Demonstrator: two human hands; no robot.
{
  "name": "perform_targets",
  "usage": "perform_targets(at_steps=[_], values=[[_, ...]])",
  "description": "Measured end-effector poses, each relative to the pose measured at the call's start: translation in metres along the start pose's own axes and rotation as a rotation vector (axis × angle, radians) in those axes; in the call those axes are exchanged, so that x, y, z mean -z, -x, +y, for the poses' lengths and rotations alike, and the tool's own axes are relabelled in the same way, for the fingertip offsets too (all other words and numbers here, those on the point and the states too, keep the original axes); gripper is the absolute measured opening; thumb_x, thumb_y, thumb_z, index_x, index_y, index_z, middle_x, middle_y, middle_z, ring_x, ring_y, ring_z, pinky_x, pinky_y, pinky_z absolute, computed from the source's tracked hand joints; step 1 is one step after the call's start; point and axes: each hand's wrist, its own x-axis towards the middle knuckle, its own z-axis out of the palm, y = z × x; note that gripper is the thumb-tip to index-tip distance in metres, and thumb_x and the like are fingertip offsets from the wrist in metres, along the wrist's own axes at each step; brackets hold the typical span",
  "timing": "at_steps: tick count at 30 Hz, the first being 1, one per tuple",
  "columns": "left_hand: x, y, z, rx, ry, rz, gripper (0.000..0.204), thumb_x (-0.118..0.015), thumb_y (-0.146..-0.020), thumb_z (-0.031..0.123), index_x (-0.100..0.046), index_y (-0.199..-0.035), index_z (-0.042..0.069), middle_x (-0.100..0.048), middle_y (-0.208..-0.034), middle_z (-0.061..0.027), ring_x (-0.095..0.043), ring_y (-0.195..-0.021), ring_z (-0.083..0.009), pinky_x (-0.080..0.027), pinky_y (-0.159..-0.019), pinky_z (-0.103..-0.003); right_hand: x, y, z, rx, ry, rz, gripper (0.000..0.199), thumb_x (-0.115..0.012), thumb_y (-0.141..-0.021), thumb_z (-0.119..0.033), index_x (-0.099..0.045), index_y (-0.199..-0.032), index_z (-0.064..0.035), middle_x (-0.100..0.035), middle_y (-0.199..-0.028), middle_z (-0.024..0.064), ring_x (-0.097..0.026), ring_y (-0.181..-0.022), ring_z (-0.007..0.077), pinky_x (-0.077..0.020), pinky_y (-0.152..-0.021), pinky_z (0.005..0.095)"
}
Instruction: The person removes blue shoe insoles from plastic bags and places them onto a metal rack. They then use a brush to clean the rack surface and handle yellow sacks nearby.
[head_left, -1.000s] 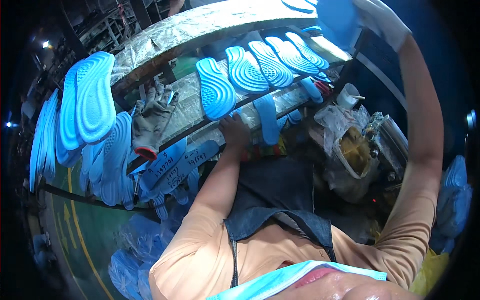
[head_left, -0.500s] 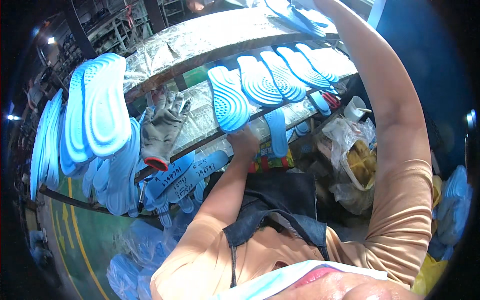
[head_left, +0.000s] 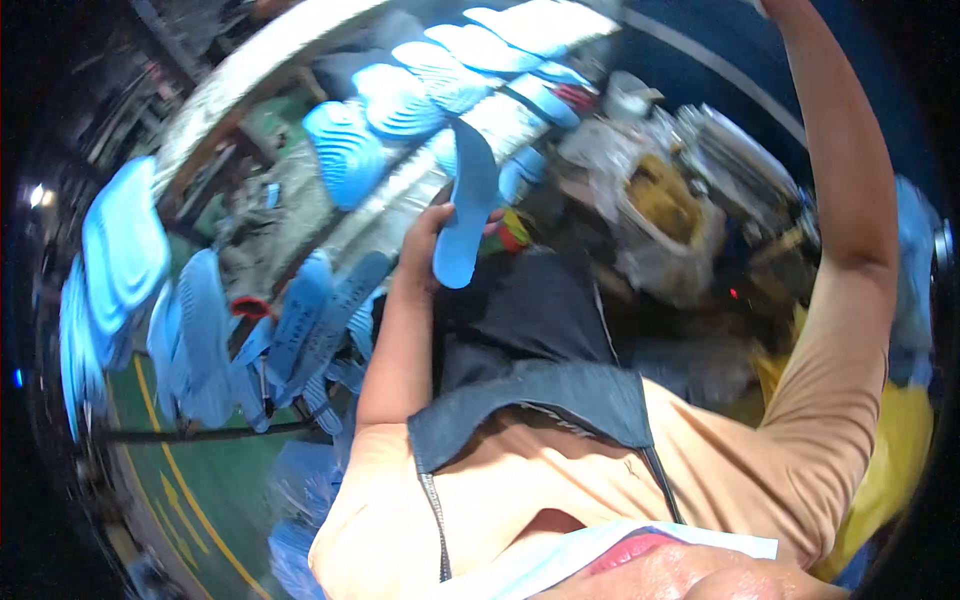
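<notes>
My left hand (head_left: 428, 232) is wrapped round a blue insole (head_left: 466, 215), lifted off the bench and held upright with its smooth side showing. Fingertips show at the insole's right edge. My right forearm (head_left: 835, 130) stretches up to the top right edge, where the hand itself lies beyond the picture. Just past the held insole, several blue ridged insoles (head_left: 345, 150) lie in a row on the foil-covered bench (head_left: 375, 225). The view is smeared by motion.
More insoles (head_left: 125, 235) stand stacked at the left, above a hanging bunch (head_left: 205, 335). Two insoles with handwriting (head_left: 305, 325) hang from the bench's front. A red cuff (head_left: 250, 307) shows nearby. A plastic bag (head_left: 665, 205) and white cup (head_left: 627, 95) are right of the bench.
My left hand has lifted an insole from the bench edge and turned it upright. My right arm has swung right, its hand leaving the picture. The whole view has turned rightward.
</notes>
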Motion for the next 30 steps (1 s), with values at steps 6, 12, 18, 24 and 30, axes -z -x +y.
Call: perform_targets(at_steps=[6, 12, 18, 24, 30], values=[[-0.154, -0.004, -0.047, 0.261, 0.356, -0.439, 0.071, -0.049, -0.089, 0.020, -0.018, -0.149, -0.001, -0.035, -0.143, -0.0323, -0.045, -0.125, -0.0542, -0.049, -0.099, -0.055, 0.018, 0.089, 0.034, -0.210, -0.127, -0.101, 0.026, -0.060, -0.085, -0.020, -0.067, -0.104, -0.0032, -0.068, -0.086, 0.0099, -0.065, -0.077, 0.0179, -0.0517, -0.074, 0.0320], [-0.201, -0.054, -0.111, 0.646, 0.743, -0.562, 0.062, -0.041, -0.093, 0.021, -0.022, -0.147, -0.005, -0.041, -0.139, -0.0327, -0.052, -0.120, -0.0479, -0.049, -0.099, -0.052, 0.015, 0.144, 0.072, -0.336, -0.048, -0.282, 0.028, -0.060, -0.085, -0.023, -0.067, -0.105, -0.0048, -0.069, -0.089, 0.0095, -0.065, -0.080, 0.0191, -0.0511, -0.076, 0.0327], [-0.209, -0.093, -0.133, 0.527, 0.349, -0.262, 0.050, -0.035, -0.104, 0.034, -0.047, -0.130, -0.007, -0.058, -0.122, -0.0255, -0.060, -0.111, -0.0368, -0.053, -0.093, -0.043, -0.017, 0.152, 0.079, -0.353, -0.028, -0.466, 0.029, -0.058, -0.084, -0.023, -0.068, -0.107, -0.0073, -0.070, -0.099, 0.0131, -0.066, -0.092, 0.0271, -0.0503, -0.083, 0.0369], [-0.118, -0.102, -0.120, 0.061, -0.631, -0.030, 0.037, -0.054, -0.095, 0.027, -0.057, -0.117, -0.002, -0.065, -0.108, -0.0149, -0.063, -0.100, -0.0252, -0.051, -0.082, -0.038, -0.088, 0.193, 0.185, -0.469, -0.553, -0.630, 0.028, -0.059, -0.088, -0.023, -0.066, -0.110, -0.0064, -0.065, -0.098, 0.0042, -0.060, -0.086, 0.0138, -0.0488, -0.076, 0.0280], [0.017, -0.111, -0.080, -0.257, -1.961, 0.579, 0.054, -0.062, -0.085, 0.032, -0.052, -0.126, -0.003, -0.051, -0.126, -0.0318, -0.050, -0.117, -0.0446, -0.040, -0.098, -0.052, -0.132, 0.169, 0.208, -0.743, -0.901, -1.048, 0.045, -0.061, -0.093, -0.038, -0.060, -0.130, -0.0117, -0.067, -0.110, 0.0033, -0.060, -0.099, 0.0159, -0.0459, -0.087, 0.0347]])
